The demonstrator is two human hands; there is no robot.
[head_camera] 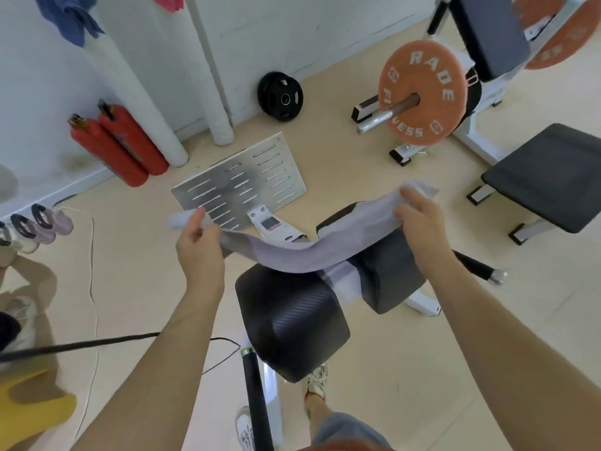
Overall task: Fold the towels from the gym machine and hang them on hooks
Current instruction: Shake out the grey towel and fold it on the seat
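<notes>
Left hand [199, 244] and right hand [421, 224] each grip one end of the pale towel [294, 257]. It is stretched between them and sags in the middle, just over the machine's black pads [292, 323]. Blue towel [66, 19] hangs on the wall, top left.
</notes>
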